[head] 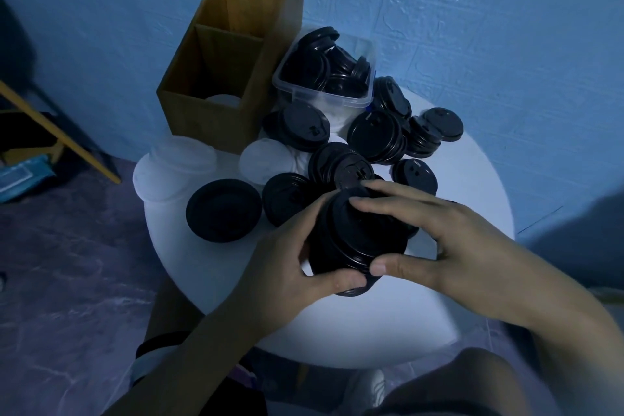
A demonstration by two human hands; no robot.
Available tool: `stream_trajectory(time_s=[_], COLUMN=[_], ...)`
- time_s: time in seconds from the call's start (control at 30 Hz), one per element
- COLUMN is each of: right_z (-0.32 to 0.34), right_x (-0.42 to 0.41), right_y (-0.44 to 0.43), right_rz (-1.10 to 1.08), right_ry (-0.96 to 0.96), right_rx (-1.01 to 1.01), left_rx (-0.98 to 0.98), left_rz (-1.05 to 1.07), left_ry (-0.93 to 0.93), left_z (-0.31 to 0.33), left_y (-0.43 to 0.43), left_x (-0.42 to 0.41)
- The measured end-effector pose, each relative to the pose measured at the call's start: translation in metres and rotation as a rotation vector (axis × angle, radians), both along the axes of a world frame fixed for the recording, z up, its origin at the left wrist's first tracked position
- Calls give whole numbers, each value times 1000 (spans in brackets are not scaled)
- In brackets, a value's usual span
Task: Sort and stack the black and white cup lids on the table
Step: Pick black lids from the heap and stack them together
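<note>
- Your left hand (287, 260) is curled round the near-left side of a stack of black lids (354, 240), thumb across its lower rim, gripping it just above the round white table (337, 324)
- Your right hand (449, 246) closes on the same stack from the right: fingers spread over the top lid, thumb pressed to the near rim
- Loose black lids (374, 135) lie scattered behind the stack; one sits alone to the left (223, 211)
- White lids (175, 167) rest at the table's left edge, beside the wooden box (189, 111)
- A clear tub (324, 98) at the back holds more black lids
</note>
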State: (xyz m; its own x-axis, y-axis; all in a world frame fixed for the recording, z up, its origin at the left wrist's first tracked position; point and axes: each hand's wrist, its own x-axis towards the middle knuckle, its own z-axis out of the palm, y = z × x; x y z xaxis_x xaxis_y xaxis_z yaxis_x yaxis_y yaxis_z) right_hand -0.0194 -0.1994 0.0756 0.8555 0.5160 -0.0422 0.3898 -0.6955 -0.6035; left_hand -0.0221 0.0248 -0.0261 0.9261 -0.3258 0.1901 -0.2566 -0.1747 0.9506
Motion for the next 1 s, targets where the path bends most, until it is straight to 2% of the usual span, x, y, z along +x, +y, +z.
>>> stream_trajectory(time_s=[0.3,0.67,1.0], right_z=[9,-2,-19], right_x=[8,-8,-11], right_y=[2,12,6], right_rz=[29,-121,-219], right_ry=[34,-94,35], right_rx=[-58,-77,146], left_rx=[-1,30,58], left_rz=[3,34,25], left_ry=[9,-41,-90], left_z=[2,-1,-4], left_y=[0,-3,-2], left_x=[1,0,-3])
